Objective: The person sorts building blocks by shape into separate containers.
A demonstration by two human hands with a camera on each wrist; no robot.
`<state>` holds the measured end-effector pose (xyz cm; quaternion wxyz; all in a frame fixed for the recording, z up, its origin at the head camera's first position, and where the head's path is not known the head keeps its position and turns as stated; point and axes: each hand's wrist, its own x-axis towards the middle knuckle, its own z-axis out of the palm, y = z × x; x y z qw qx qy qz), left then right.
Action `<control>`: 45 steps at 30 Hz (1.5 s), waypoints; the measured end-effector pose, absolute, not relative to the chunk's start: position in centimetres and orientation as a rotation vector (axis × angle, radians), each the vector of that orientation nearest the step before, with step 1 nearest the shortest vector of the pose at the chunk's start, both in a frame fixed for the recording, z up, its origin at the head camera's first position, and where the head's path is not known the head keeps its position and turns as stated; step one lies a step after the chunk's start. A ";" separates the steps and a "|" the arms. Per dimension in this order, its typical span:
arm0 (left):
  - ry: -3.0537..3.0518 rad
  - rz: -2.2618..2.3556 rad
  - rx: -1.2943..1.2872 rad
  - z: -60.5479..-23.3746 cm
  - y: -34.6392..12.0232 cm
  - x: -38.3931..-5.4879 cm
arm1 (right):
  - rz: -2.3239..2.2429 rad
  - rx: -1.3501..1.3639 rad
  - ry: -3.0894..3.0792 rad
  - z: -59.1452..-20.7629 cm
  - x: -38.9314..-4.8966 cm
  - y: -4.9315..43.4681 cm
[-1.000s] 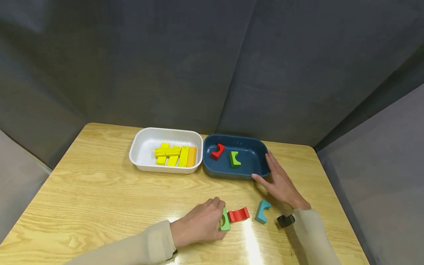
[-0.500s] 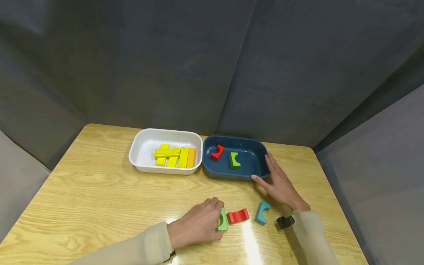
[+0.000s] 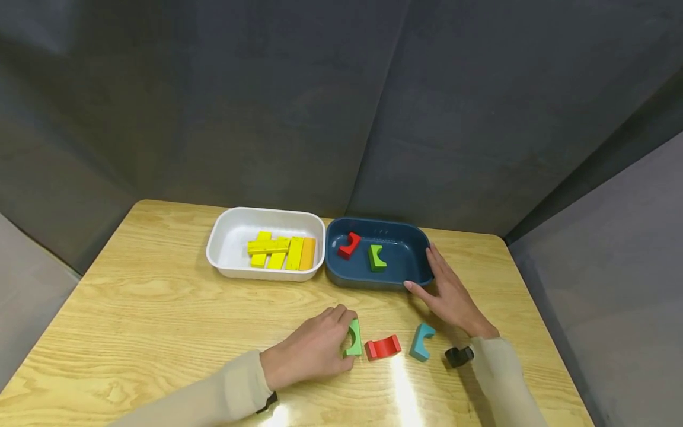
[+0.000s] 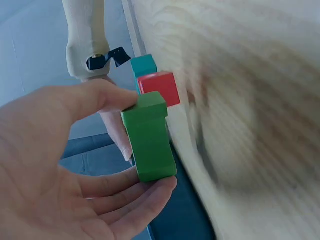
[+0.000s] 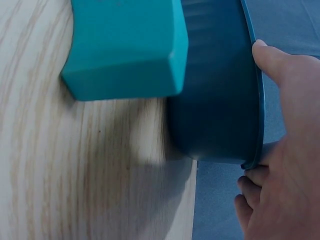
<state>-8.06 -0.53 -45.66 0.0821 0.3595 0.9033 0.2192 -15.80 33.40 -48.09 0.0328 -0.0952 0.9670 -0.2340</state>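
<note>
The left hand [image 3: 312,350] is pinching a green arch block [image 3: 353,340]; the right hand [image 3: 445,293], fingers spread, is steadying the blue tray [image 3: 416,276] at twelve o'clock, holding two arches; three remain.

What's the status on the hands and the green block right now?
Left hand pinches green arch block. Right hand rests open against blue tray. Red arch block right beside it.

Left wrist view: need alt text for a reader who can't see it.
The left hand pinches a green arch block between thumb and fingers, beside the wooden table. Past it lie a red block and a teal block.
</note>
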 end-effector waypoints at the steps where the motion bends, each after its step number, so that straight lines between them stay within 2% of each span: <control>1: 2.690 0.665 1.067 -45.5 -0.6 -8.2 | -0.720 -0.294 2.977 -48.1 -15.8 33.4; 34: 2.747 0.743 1.070 -42.4 -0.1 -11.4 | -0.710 -0.266 2.993 -48.3 -15.8 33.3; 45: 2.778 0.819 1.045 -40.8 -0.2 -13.5 | -0.709 -0.273 2.999 -47.9 -15.5 33.1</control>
